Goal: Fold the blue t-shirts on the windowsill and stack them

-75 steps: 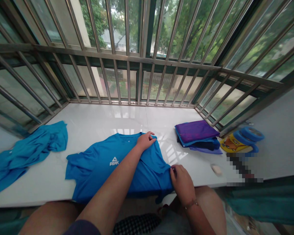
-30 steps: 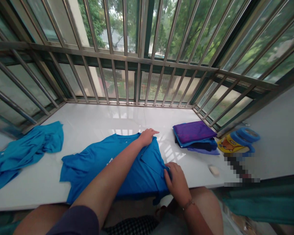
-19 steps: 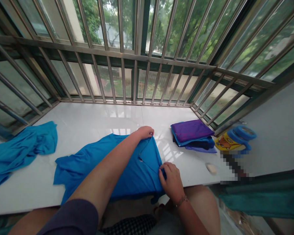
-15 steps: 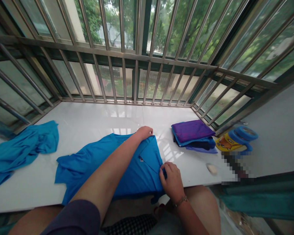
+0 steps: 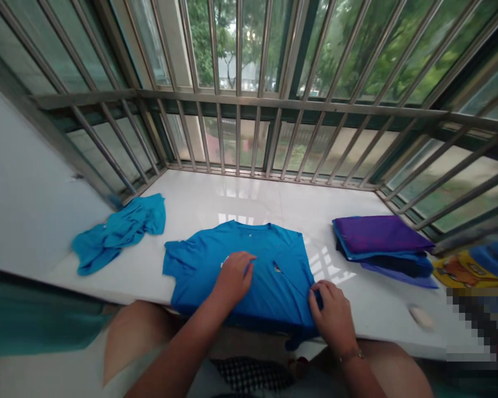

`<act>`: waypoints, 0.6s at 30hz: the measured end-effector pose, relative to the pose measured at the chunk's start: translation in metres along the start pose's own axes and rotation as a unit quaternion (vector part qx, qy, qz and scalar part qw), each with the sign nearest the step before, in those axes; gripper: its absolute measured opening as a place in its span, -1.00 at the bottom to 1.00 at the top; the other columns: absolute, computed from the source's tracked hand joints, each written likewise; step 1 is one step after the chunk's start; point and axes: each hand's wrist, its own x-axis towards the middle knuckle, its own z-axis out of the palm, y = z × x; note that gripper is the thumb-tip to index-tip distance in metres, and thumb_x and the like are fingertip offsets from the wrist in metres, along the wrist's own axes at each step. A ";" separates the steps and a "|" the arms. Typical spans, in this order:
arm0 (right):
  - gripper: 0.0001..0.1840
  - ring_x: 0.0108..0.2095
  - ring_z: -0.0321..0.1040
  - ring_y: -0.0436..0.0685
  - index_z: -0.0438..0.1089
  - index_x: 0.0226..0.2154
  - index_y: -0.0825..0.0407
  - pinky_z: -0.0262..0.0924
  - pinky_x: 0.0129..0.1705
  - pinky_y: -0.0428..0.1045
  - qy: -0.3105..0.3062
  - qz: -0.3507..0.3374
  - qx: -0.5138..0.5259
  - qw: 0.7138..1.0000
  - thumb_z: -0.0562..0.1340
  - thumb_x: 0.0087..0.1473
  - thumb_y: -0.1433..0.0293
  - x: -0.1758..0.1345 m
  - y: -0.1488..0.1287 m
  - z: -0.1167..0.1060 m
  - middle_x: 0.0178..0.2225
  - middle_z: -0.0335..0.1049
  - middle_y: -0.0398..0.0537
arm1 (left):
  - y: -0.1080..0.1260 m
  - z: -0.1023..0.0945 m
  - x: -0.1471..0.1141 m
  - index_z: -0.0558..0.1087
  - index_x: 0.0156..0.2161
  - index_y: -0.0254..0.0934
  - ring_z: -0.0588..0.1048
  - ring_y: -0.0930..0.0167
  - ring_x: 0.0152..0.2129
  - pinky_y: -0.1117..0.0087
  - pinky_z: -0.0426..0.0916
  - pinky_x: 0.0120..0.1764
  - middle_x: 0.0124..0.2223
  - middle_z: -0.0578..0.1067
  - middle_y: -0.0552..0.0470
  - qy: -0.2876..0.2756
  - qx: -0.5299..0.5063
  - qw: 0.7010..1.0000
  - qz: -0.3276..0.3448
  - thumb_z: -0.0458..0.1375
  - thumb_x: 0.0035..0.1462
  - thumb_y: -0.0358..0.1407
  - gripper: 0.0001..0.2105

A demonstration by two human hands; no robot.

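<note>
A blue T-shirt (image 5: 253,282) lies spread on the white ledge, its collar towards the window and its lower part hanging over the front edge. On the right side the shirt is folded inward, with a small print showing near that fold. My left hand (image 5: 234,279) is over the middle of the shirt, fingers loosely bent and thumb apart, with no cloth seen in it. At the shirt's right edge, my right hand (image 5: 335,315) has its thumb and fingers closed on the fabric.
A crumpled blue garment (image 5: 122,229) lies at the left of the white ledge (image 5: 307,204). To the right are a stack of folded clothes (image 5: 377,235), purple on top, a small pale object (image 5: 421,317) and a yellow-and-blue container (image 5: 477,265). Metal window bars (image 5: 257,138) stand behind.
My left hand has left the shirt's upper right corner and come back towards the middle of the shirt. My right hand stays at the right edge. The view has turned left.
</note>
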 end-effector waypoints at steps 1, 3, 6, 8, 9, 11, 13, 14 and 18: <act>-0.76 -0.10 0.44 0.30 0.47 -0.17 -0.05 0.29 -0.07 0.17 0.007 -0.003 -0.007 1.000 0.15 0.38 0.19 0.000 0.001 0.001 -0.05 0.50 0.11 | -0.020 -0.022 -0.017 0.56 0.11 -0.23 0.54 0.19 0.08 0.12 0.41 0.22 0.10 0.62 -0.16 0.036 0.037 0.997 -0.055 0.01 0.47 -0.27 -0.69; -0.73 -0.10 0.45 0.33 0.47 -0.16 -0.04 0.32 -0.08 0.19 0.034 -0.015 -0.029 0.999 0.15 0.38 0.16 0.000 0.002 0.000 -0.02 0.49 0.14 | -0.062 -0.066 -0.045 0.54 0.13 -0.36 0.54 0.08 0.08 0.04 0.40 0.21 0.10 0.59 -0.31 0.099 0.146 0.966 -0.187 -0.02 0.47 -0.14 -0.59; -0.68 0.00 0.43 0.42 0.46 -0.10 0.01 0.34 0.02 0.28 0.093 -0.037 -0.061 0.993 0.13 0.40 0.14 0.002 -0.010 -0.004 0.01 0.47 0.24 | -0.114 -0.119 -0.071 0.52 0.10 -0.53 0.55 -0.10 0.02 -0.03 0.42 0.09 0.02 0.59 -0.49 0.079 0.263 0.883 -0.380 -0.02 0.39 0.17 -0.30; -0.68 0.04 0.42 0.44 0.45 -0.06 0.03 0.32 0.09 0.32 0.116 -0.056 -0.058 0.990 0.13 0.41 0.15 0.003 -0.027 -0.005 0.02 0.47 0.27 | -0.136 -0.137 -0.075 0.56 -0.02 -0.50 0.59 -0.13 -0.06 0.01 0.44 -0.02 -0.10 0.62 -0.48 0.009 0.254 0.855 -0.452 -0.07 0.33 0.31 -0.20; -0.69 0.05 0.42 0.43 0.45 -0.05 0.02 0.32 0.11 0.33 0.117 -0.068 -0.046 0.990 0.14 0.42 0.16 0.003 -0.039 -0.005 0.02 0.47 0.27 | -0.143 -0.142 -0.073 0.58 -0.10 -0.44 0.61 -0.12 -0.10 0.04 0.44 -0.06 -0.16 0.63 -0.44 -0.026 0.229 0.856 -0.463 -0.06 0.31 0.33 -0.22; -0.71 0.07 0.42 0.41 0.45 -0.04 0.00 0.33 0.14 0.32 0.105 -0.097 -0.004 0.990 0.16 0.43 0.17 0.003 -0.066 -0.004 0.04 0.47 0.23 | -0.151 -0.143 -0.063 0.58 -0.26 -0.30 0.63 -0.05 -0.17 0.12 0.43 -0.12 -0.26 0.65 -0.32 -0.072 0.167 0.875 -0.450 0.05 0.30 0.26 -0.39; -0.74 0.09 0.43 0.37 0.45 -0.02 -0.04 0.35 0.16 0.30 0.074 -0.109 0.050 0.990 0.17 0.43 0.17 0.001 -0.095 0.000 0.07 0.47 0.19 | -0.153 -0.141 -0.048 0.54 -0.37 -0.23 0.64 0.05 -0.22 0.20 0.42 -0.14 -0.32 0.65 -0.19 -0.088 0.117 0.897 -0.417 0.17 0.29 0.07 -0.60; -0.75 0.10 0.44 0.36 0.46 -0.02 -0.05 0.36 0.16 0.29 0.053 -0.106 0.077 0.990 0.17 0.43 0.18 0.000 -0.109 0.002 0.07 0.48 0.17 | -0.151 -0.139 -0.041 0.53 -0.37 -0.21 0.65 0.11 -0.23 0.24 0.42 -0.15 -0.31 0.65 -0.13 -0.088 0.102 0.904 -0.406 0.17 0.30 -0.01 -0.66; -0.78 0.05 0.49 0.32 0.47 -0.05 -0.08 0.42 0.13 0.24 -0.035 -0.072 0.181 0.980 0.15 0.44 0.23 -0.007 -0.156 0.013 0.00 0.53 0.13 | -0.119 -0.129 -0.031 0.54 -0.15 -0.19 0.63 0.27 -0.11 0.30 0.47 -0.03 -0.11 0.68 -0.03 0.011 0.029 0.955 -0.294 0.03 0.45 -0.10 -0.71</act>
